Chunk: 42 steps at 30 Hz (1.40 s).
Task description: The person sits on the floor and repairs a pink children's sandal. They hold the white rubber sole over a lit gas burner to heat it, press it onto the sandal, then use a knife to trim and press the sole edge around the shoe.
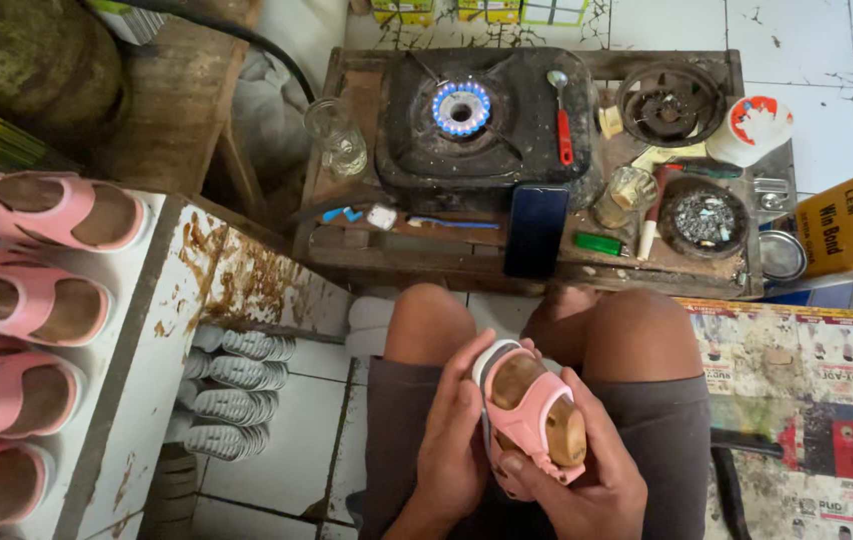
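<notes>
A small pink sandal with a white sole, mounted on a wooden last, rests in my lap between both hands. My left hand wraps the sandal's left side, fingers along the white sole. My right hand cups it from the right and below, thumb on the pink strap. Ahead of my knees stands a low wooden table carrying a black gas stove whose burner is lit with a blue flame.
Several finished pink sandals line a white shelf at left, with white soles stacked below it. On the table lie a dark phone, a red-handled tool, a glass, an ashtray and a yellow glue can. Newspaper covers the floor at right.
</notes>
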Each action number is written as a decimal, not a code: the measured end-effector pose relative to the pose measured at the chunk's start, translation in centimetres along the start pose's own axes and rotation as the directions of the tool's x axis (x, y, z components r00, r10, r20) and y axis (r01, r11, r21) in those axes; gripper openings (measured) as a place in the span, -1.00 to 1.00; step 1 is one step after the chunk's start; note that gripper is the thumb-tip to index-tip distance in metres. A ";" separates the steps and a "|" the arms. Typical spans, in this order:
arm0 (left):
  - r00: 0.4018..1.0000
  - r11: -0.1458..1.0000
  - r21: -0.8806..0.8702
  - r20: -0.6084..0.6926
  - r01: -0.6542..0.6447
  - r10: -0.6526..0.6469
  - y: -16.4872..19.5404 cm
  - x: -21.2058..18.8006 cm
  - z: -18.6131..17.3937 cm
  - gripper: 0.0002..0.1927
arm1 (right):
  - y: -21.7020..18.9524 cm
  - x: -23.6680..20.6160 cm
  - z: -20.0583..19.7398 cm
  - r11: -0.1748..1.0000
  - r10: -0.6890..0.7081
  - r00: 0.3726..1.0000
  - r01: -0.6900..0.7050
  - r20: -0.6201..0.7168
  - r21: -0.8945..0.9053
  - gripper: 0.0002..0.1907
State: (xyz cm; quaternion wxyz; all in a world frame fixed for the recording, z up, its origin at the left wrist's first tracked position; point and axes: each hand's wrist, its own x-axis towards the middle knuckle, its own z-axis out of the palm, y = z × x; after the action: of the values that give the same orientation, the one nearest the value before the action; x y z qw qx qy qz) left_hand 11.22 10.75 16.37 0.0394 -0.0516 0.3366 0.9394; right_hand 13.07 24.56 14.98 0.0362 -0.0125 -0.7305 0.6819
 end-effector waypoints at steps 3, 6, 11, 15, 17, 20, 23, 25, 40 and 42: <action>0.999 0.998 0.046 0.024 -0.036 0.035 -0.3 -0.1 -0.1 -0.43 | -0.5 0.3 -0.3 0.994 -0.040 0.999 0.042 0.021 -0.097 -0.05; 0.999 0.994 0.104 -0.002 -0.039 0.039 -0.8 0.0 -0.4 -0.45 | -0.9 0.5 -0.5 0.996 0.008 0.998 -0.002 0.063 -0.091 -0.07; 0.994 0.973 0.223 -0.078 -0.058 0.078 -1.5 -0.2 -0.8 -0.48 | -1.4 0.5 -0.7 0.970 0.026 0.997 -0.007 0.073 -0.244 -0.12; 0.991 0.975 0.213 -0.097 -0.067 0.090 -1.7 -0.6 -0.9 -0.48 | -1.7 0.3 -0.6 0.983 0.032 0.995 -0.013 0.099 -0.185 -0.10; 0.993 0.990 0.132 -0.101 -0.054 0.068 -1.8 -0.7 -0.8 -0.48 | -1.8 0.2 -0.5 0.973 -0.008 0.995 0.031 0.101 -0.230 -0.11; 0.995 0.996 0.043 -0.051 -0.078 0.081 -2.0 -0.8 -0.7 -0.48 | -1.9 -0.2 -0.5 0.983 0.033 0.996 -0.017 0.087 -0.185 -0.12; 0.995 0.996 0.069 -0.074 -0.063 0.068 -2.1 -0.9 -0.7 -0.48 | -2.1 -0.5 -0.6 0.985 0.020 0.996 -0.004 0.090 -0.175 -0.12; 0.995 0.993 0.094 -0.060 -0.071 0.077 -2.1 -1.0 -0.7 -0.47 | -2.2 -0.6 -0.6 0.976 -0.011 0.996 0.029 0.085 -0.218 -0.13; 0.994 0.993 0.054 0.005 -0.108 0.108 -2.6 -1.9 -1.2 -0.46 | -2.7 -1.4 -0.5 0.868 -0.185 0.978 0.208 0.096 -0.451 -0.12; 0.993 0.992 0.048 0.027 -0.116 0.115 -2.7 -2.2 -1.2 -0.45 | -2.6 -1.7 -0.4 0.850 -0.238 0.967 0.251 0.087 -0.463 -0.13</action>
State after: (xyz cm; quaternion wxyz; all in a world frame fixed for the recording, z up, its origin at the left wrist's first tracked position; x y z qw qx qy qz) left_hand 13.81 11.96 14.03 -0.0098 -0.0199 0.3616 0.9321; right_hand 14.90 24.70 17.58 0.1086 0.0810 -0.8699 0.4743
